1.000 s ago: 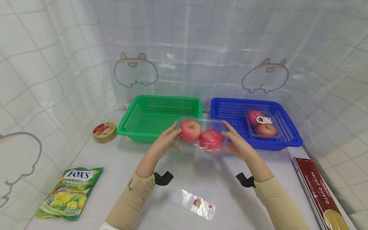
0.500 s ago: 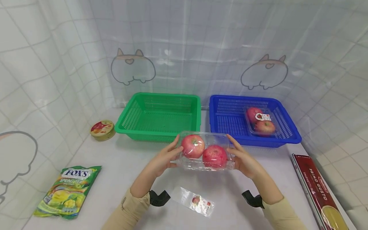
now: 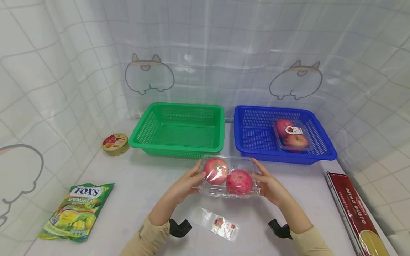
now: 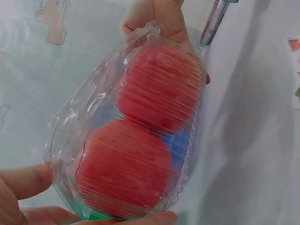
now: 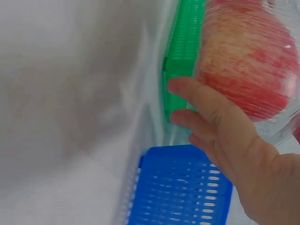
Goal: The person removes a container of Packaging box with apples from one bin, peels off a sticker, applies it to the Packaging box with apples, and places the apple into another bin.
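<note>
A clear plastic box of apples is held up above the table, with two red apples showing through its lid. My left hand grips its left end and my right hand grips the right end, thumbs on the near side and fingers around the edges. In the left wrist view the ribbed clear plastic bulges around both apples. The right wrist view has the right hand's fingers against the box beside one apple. Below the box, a clear strip label with an apple picture lies on the table.
Behind the box stand a green basket and a blue basket. The blue one holds a labelled apple box. A round tin and a Fox's candy bag lie left; a spaghetti pack lies right.
Both hands have brought the apple box down and nearer, away from the green basket's front edge. It has moved less in the last half second. Both hands keep their grip.
</note>
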The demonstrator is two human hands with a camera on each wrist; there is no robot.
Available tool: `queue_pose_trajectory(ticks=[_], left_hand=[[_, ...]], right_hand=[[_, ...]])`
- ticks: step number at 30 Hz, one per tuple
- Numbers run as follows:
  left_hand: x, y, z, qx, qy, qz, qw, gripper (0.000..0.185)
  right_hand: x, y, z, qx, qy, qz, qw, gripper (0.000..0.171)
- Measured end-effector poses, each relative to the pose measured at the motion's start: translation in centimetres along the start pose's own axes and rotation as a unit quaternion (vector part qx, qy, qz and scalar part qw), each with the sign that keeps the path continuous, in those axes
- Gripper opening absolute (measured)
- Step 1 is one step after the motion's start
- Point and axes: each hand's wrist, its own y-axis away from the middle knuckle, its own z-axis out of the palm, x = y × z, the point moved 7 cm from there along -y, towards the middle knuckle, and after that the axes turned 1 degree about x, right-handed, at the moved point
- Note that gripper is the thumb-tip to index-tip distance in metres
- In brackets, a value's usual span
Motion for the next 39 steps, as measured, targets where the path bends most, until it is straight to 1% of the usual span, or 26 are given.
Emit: queue_pose_trajectory(ticks=[5, 9, 14, 20, 24, 27, 29, 31, 32, 33, 34, 35, 36, 37, 38, 39], left_hand=[[-1.1, -1.0, 0.1, 0.001, 0.007, -0.003, 1.0, 0.068], [-2.0, -1.9, -0.1, 0.013, 0.01, -0.004, 0.9999, 0.067], [-2.7, -2.6, -0.4, 0.025, -0.005, -0.011, 0.9996, 0.066], [-3.2, -2.9, -0.5, 0.029, -0.015, -0.008, 0.9994, 0.066], [-3.3, -3.1, -0.6, 0.039, -0.04, -0.007, 0.9984, 0.066], [-3.5, -3.2, -0.7, 0.048, -0.069, -0.001, 0.9964, 0.066], [-3.6, -3.2, -0.7, 0.047, -0.081, 0.004, 0.9956, 0.067], [-3.5, -2.9, -0.9, 0.056, -0.096, 0.01, 0.9938, 0.068], [-3.3, -2.7, -1.1, 0.07, -0.116, 0.02, 0.9906, 0.069], [-2.9, -2.2, -1.3, 0.089, -0.15, 0.037, 0.9839, 0.069], [-2.3, -1.7, -1.5, 0.111, -0.189, 0.058, 0.974, 0.067], [-1.6, -1.2, -1.7, 0.139, -0.234, 0.084, 0.9586, 0.064], [-0.7, -0.4, -1.8, 0.169, -0.281, 0.113, 0.938, 0.059], [0.0, 0.4, -1.7, 0.194, -0.324, 0.143, 0.915, 0.05], [0.7, 1.1, -1.5, 0.209, -0.359, 0.174, 0.8927, 0.04], [1.2, 1.7, -1.0, 0.206, -0.383, 0.2, 0.8779, 0.03]], right_hand=[[1.0, -0.8, -0.6, 0.025, 0.009, 0.009, 1.0, 0.065], [1.7, -1.5, -1.0, 0.042, 0.02, 0.016, 0.999, 0.064], [2.2, -1.9, -1.3, 0.068, 0.047, 0.023, 0.996, 0.065], [2.6, -2.3, -1.6, 0.1, 0.098, 0.024, 0.99, 0.064], [2.8, -2.4, -1.7, 0.123, 0.137, 0.029, 0.982, 0.065], [2.7, -2.3, -1.5, 0.137, 0.158, 0.03, 0.977, 0.066], [2.5, -2.2, -1.3, 0.142, 0.167, 0.024, 0.975, 0.067], [2.0, -2.0, -1.1, 0.142, 0.183, 0.013, 0.973, 0.07], [1.8, -1.9, -1.1, 0.141, 0.189, 0.006, 0.972, 0.07], [1.4, -1.7, -1.1, 0.143, 0.198, -0.003, 0.97, 0.07], [1.0, -1.4, -1.2, 0.149, 0.208, -0.013, 0.967, 0.069], [0.5, -1.0, -1.4, 0.156, 0.219, -0.023, 0.963, 0.068], [0.0, -0.7, -1.5, 0.163, 0.229, -0.034, 0.959, 0.066], [-0.6, -0.3, -1.6, 0.169, 0.236, -0.048, 0.956, 0.063], [-1.2, 0.1, -1.6, 0.175, 0.244, -0.065, 0.952, 0.059], [-1.7, 0.5, -1.5, 0.179, 0.251, -0.083, 0.948, 0.055]])
